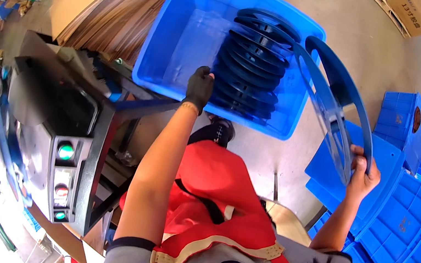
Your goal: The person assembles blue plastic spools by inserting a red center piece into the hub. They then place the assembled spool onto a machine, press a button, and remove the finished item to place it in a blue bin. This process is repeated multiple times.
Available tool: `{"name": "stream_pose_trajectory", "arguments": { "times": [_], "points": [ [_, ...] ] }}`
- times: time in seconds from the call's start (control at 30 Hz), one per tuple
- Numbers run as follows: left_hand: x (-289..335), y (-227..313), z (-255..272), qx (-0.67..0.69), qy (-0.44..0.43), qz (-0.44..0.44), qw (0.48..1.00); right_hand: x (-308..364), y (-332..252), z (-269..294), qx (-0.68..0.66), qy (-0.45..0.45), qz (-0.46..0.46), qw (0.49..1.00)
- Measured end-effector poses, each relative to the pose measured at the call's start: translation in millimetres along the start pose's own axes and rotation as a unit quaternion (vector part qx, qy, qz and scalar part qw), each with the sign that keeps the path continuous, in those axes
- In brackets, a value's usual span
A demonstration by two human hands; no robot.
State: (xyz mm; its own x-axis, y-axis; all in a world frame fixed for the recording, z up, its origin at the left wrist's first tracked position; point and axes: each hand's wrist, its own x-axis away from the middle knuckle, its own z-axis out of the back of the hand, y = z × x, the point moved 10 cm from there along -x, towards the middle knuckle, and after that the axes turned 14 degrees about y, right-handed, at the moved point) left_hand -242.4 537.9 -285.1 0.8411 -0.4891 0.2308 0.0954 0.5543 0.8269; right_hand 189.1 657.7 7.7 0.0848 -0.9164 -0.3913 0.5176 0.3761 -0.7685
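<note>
My right hand (364, 174), bare, grips the edge of a blue plastic spool (345, 133). Its two round flanges stand tilted, and its upper part reaches over the right rim of a large blue bin (155, 27). Inside the bin, several dark blue spools (252, 63) lie in a row along its right half. In a black glove, my left hand (200, 86) is at the bin's near side, just left of the row. Its fingers are curled closed; what they hold, if anything, is hidden.
Left of me stands a machine (44, 159) with green and red lit buttons on a dark frame. Behind it lean flat cardboard sheets (114, 9). Blue crates (403, 214) are stacked at the right. A cardboard box (408, 14) stands at the far right.
</note>
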Motion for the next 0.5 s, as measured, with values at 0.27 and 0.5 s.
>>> {"name": "stream_pose_trajectory", "arguments": {
  "times": [0.27, 0.5],
  "points": [
    [-137, -105, -120, -0.383, -0.010, -0.031, 0.923, -11, 29, -97, -0.083, -0.064, 0.015, 0.994],
    [-183, -154, -185, -0.109, -0.174, 0.118, 0.971, 29, 19, -216, -0.060, -0.283, 0.143, 0.947]
  ]
}}
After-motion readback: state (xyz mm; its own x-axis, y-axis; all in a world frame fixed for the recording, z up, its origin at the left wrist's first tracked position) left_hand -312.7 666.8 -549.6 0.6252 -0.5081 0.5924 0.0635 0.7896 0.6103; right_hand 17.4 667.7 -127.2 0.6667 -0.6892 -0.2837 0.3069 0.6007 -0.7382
